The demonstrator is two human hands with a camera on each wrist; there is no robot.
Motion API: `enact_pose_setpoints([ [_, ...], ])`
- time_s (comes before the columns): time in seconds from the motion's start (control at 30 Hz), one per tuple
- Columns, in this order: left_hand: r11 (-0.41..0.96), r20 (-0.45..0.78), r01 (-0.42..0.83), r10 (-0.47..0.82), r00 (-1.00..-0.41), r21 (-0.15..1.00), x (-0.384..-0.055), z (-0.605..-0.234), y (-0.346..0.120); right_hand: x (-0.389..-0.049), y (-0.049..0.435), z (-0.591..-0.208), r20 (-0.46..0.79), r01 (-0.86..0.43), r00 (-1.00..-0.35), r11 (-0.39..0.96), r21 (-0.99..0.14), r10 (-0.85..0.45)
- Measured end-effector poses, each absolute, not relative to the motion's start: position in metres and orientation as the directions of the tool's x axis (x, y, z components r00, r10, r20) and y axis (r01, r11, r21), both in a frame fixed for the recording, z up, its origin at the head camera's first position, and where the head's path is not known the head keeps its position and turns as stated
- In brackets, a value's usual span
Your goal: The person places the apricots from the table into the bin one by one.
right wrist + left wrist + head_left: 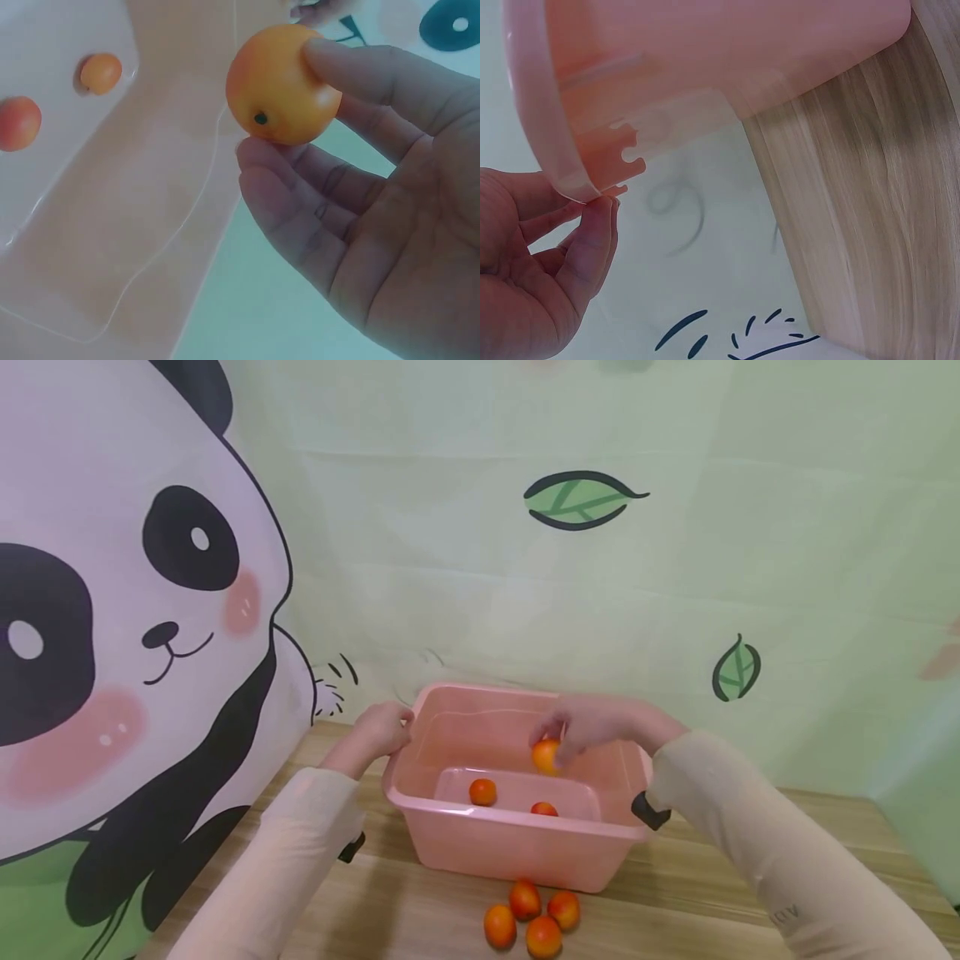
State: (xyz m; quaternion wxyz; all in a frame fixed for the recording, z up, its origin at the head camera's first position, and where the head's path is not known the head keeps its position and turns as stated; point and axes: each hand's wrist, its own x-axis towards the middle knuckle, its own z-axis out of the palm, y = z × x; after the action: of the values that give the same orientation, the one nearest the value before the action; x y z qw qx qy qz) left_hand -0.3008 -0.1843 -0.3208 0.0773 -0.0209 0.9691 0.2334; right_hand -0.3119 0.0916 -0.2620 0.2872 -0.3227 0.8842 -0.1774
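My right hand pinches a round yellow-orange fruit between thumb and fingertips, above the inside of a pink plastic basin. A small dark stem spot shows on the fruit's skin in the right wrist view. My left hand grips the basin's rim near its far left corner. In the left wrist view, the thumb and fingers close on that rim from either side. Two red-orange fruits lie on the basin floor: one fruit toward the left, and another fruit partly hidden by the front rim.
Several red-orange fruits sit together on the wooden table in front of the basin. Behind the basin hangs a pale green cloth printed with leaves and a large panda. Black straps show at both wrists.
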Motion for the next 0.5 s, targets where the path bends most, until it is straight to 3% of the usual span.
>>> enact_pose_setpoints([
  [0.5,0.908,-0.129,-0.038,0.018,-0.992,0.418,-0.302,-0.322,-0.187,-0.346,0.087,-0.289,-0.403,-0.318,-0.711,0.775,-0.546,-0.576],
])
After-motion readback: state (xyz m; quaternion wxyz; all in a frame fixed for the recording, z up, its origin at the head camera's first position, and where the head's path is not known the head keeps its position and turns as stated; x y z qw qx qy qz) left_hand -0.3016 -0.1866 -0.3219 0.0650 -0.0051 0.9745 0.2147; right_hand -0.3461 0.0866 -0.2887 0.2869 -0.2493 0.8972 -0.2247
